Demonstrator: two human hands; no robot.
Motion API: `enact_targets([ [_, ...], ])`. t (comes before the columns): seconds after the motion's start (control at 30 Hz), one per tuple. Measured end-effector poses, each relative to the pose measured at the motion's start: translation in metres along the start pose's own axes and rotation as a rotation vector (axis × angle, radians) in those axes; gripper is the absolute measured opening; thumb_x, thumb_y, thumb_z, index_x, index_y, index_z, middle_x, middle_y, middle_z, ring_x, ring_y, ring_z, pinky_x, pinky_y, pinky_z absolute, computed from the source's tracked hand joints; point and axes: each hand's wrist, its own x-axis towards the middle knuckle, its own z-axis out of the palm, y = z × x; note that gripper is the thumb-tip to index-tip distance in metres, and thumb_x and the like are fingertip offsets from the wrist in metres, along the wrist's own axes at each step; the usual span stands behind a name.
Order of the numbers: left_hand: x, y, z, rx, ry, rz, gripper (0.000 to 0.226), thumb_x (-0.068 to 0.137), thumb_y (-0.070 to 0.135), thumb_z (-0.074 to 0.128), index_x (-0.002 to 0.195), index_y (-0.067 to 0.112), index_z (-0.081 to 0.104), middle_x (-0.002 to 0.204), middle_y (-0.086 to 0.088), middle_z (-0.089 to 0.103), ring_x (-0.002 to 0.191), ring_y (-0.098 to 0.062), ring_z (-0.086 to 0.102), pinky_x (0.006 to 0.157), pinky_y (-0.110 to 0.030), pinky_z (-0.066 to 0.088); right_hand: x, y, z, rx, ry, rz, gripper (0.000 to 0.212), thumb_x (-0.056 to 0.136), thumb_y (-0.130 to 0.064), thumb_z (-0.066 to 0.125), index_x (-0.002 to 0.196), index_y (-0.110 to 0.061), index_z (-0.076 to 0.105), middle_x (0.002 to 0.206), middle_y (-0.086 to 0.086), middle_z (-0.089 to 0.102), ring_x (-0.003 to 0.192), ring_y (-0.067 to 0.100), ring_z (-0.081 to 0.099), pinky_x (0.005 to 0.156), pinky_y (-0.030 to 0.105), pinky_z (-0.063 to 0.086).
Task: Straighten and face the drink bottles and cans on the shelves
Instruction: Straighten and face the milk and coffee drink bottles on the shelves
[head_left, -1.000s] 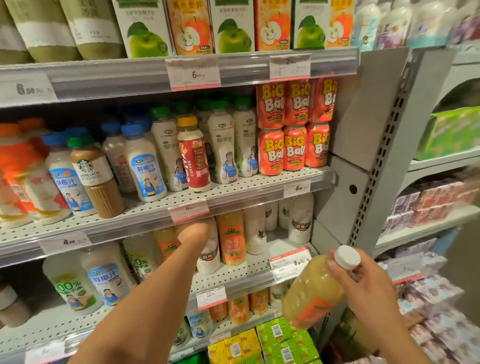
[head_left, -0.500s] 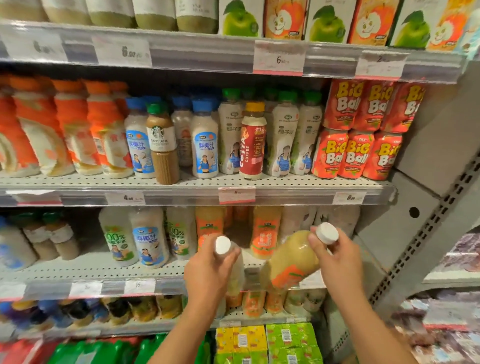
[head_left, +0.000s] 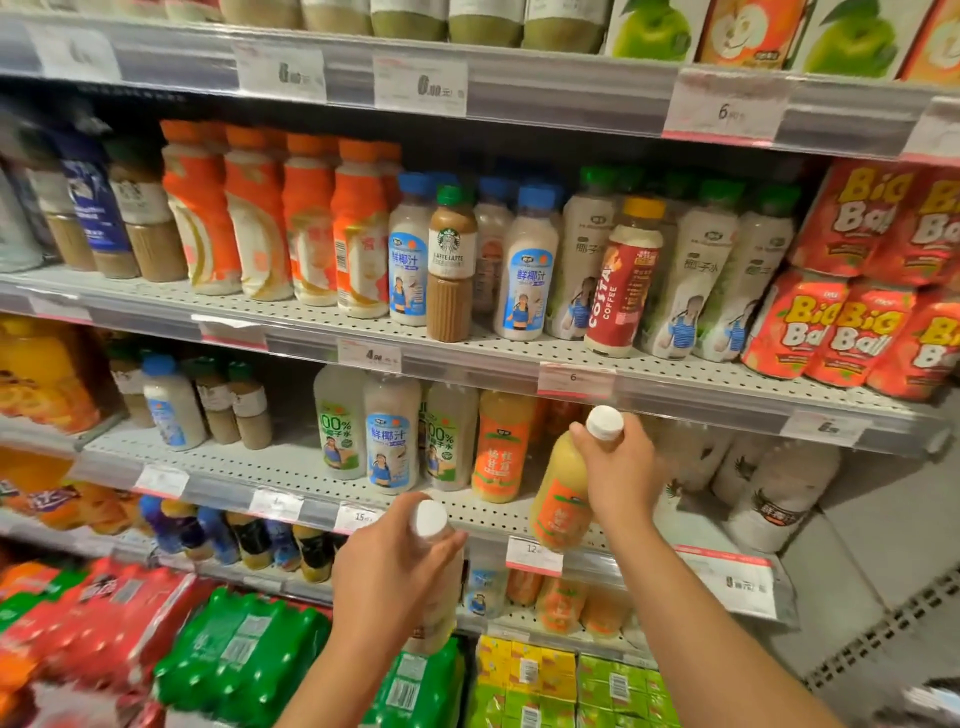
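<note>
Two bottles in hand, both off the shelf (head_left: 311, 480). My right hand (head_left: 621, 467) wraps the neck of the juice bottle (head_left: 561, 493), fingers curled under its white cap, bottle tilted, base hanging over the shelf lip. My left hand (head_left: 395, 577) grips a pale bottle (head_left: 434, 525) just below its cap, held in front of the shelf edge, body mostly hidden.

Risks, I reckon: a neck-only grip lets smooth plastic slip or swing; the tilted base could knock the orange-label bottle (head_left: 498, 447) standing beside it and topple the row. The label may end up facing sideways.

Bottles are slick round plastic with glossy sleeves and ribbed caps; the shelf is perforated painted metal.
</note>
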Motion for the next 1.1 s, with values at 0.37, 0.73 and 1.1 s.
enact_targets([
  [0.37, -0.006, 0.000, 0.008, -0.039, -0.010, 0.018, 0.048, 0.078, 0.060, 0.078, 0.114, 0.032, 0.064, 0.081, 0.008, 0.072, 0.082, -0.019, 0.068, 0.069, -0.037, 0.054, 0.005, -0.009, 0.005, -0.213, -0.083, -0.013, 0.033, 0.085, -0.055, 0.071, 0.100, -0.026, 0.063, 0.103, 0.000, 0.069, 0.104, 0.028, 0.058, 0.075, 0.034, 0.041],
  [0.73, -0.009, -0.003, 0.004, -0.051, -0.009, 0.026, 0.043, 0.076, 0.060, 0.077, 0.108, 0.034, 0.064, 0.077, 0.011, 0.071, 0.079, -0.017, 0.068, 0.066, -0.036, 0.053, 0.010, 0.023, 0.014, -0.364, -0.293, -0.018, 0.073, 0.081, -0.062, 0.069, 0.133, -0.015, 0.048, 0.134, 0.011, 0.054, 0.124, 0.035, 0.051, 0.098, 0.046, 0.047],
  [1.1, -0.003, -0.003, 0.004, -0.004, -0.035, 0.027, 0.054, 0.076, 0.061, 0.077, 0.118, 0.030, 0.064, 0.074, 0.011, 0.065, 0.079, -0.019, 0.067, 0.067, -0.039, 0.055, 0.036, 0.012, 0.032, -0.845, -0.246, -0.129, 0.061, 0.065, -0.080, 0.073, 0.088, -0.025, 0.058, 0.099, 0.005, 0.069, 0.095, 0.029, 0.067, 0.062, 0.031, 0.042],
])
